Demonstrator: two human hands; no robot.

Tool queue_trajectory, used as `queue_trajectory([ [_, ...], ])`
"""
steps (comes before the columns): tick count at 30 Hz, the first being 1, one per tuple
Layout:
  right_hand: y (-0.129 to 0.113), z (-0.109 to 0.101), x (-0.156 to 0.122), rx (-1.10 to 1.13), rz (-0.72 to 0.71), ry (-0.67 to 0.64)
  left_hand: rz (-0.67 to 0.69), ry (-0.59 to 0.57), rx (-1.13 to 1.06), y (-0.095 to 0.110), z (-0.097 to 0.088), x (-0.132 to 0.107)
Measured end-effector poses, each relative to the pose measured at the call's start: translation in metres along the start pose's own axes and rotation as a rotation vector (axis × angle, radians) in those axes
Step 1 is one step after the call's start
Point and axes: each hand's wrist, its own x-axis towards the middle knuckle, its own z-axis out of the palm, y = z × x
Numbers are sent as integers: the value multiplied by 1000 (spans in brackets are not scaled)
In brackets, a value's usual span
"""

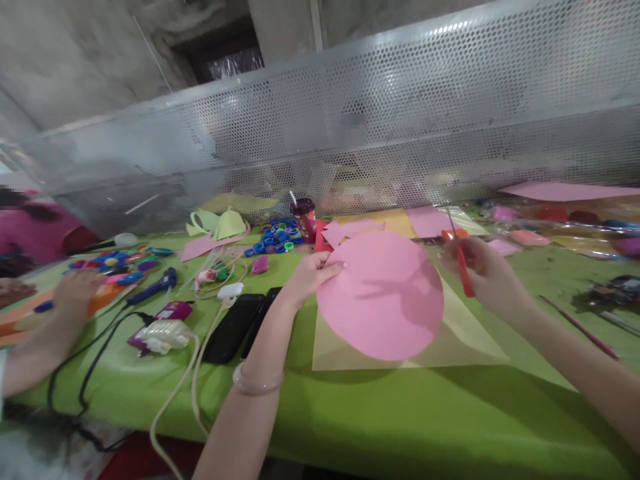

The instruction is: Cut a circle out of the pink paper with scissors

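A round piece of pink paper (pixel 380 300) is pinched at its left edge by my left hand (pixel 313 277), thumb on top. Beneath it, a pale yellow sheet (pixel 335 353) lies on the green tablecloth. My right hand (pixel 483 270) is closed on a pair of scissors (pixel 463 260) with red handles, blades pointing up and away, to the right of the circle and apart from it. A shadow of the scissors and hand falls on the pink paper. Pink paper offcuts (pixel 350 231) lie beyond the circle.
Left of my arm lie black phones (pixel 235 327), a white power strip (pixel 167 335), cables and a blue glue gun (pixel 153 288). Bottle caps (pixel 275 238) and a cup (pixel 304 220) stand farther back. A pencil (pixel 580 327) lies right. Another person's hand (pixel 75 293) rests at far left.
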Motion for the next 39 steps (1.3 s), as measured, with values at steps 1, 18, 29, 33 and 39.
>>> queue_trajectory([
  [1, -2, 0, 1, 152, 76, -30, -21, -68, 14, 1, 1, -1],
  [18, -4, 5, -7, 414, 347, -337, 23, -153, 16, 2, 13, -3],
  [29, 8, 9, 0, 686, 473, -104, -12, 89, -62, -8, 17, 5],
  [33, 4, 14, -4, 553, 447, -137, 114, 312, -61, -17, 14, 11],
  [39, 9, 16, -4, 560, 505, -154, 157, 436, -130, -17, 9, 13],
])
